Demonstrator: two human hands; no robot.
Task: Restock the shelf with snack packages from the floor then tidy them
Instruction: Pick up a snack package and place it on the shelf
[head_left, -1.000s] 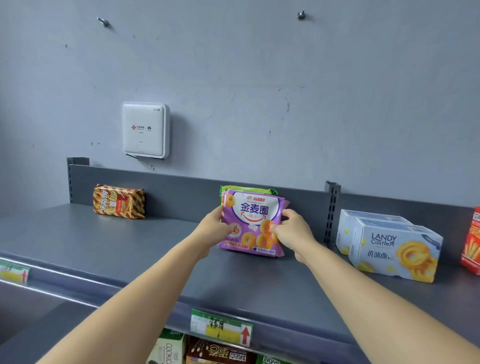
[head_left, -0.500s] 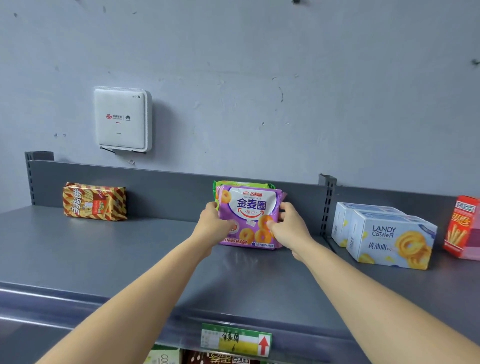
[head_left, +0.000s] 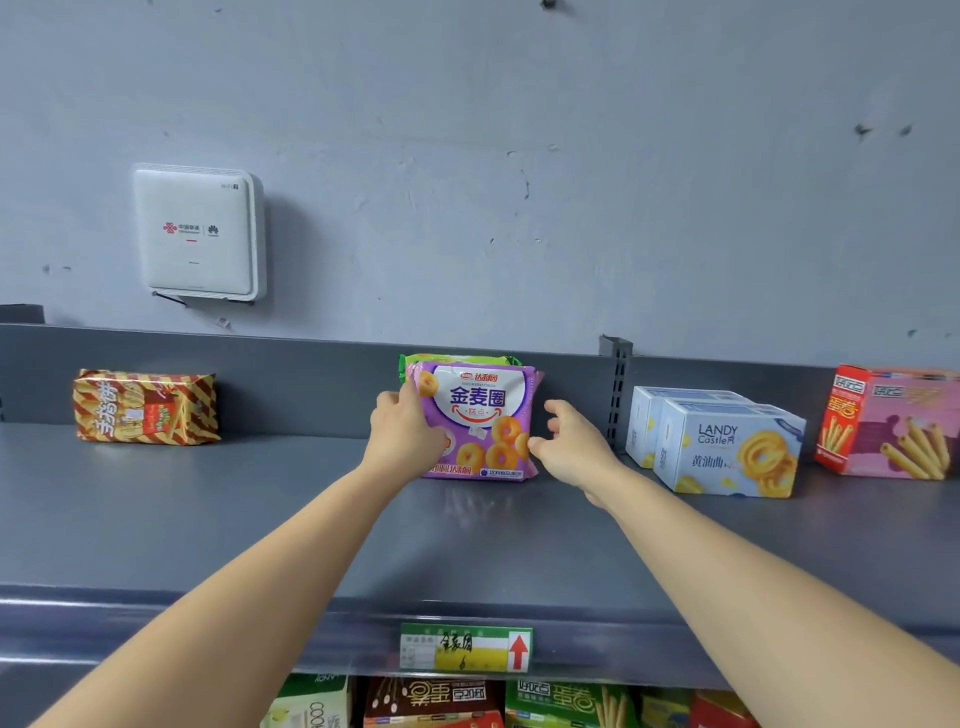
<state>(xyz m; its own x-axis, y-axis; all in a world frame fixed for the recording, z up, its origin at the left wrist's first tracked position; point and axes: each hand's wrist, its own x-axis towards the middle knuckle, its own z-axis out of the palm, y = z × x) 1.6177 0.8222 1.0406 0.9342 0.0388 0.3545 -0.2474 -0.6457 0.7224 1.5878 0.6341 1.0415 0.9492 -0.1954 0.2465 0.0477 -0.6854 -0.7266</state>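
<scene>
**Right hand comes off the purple pack**

Half a second ago both hands were clamped on the purple snack package, one on each side edge. Now the right hand has let go: its fingers are spread and loosely bent, just beside the pack's right edge and holding nothing. The left hand still grips the left edge, thumb on the front. The pack stands upright at the far middle of the shelf, its back against a green package that leans on the shelf's rear panel. To me that looks like the placing nearly done and only a last steadying or squaring left before the left hand can go too.

The shelf is flat grey metal. On it stand a striped snack bag at far left, two pale biscuit boxes right of the upright, and a pink stick-biscuit box at far right. A price label hangs on the near lip, with more goods below. A white router box is on the grey wall.
</scene>
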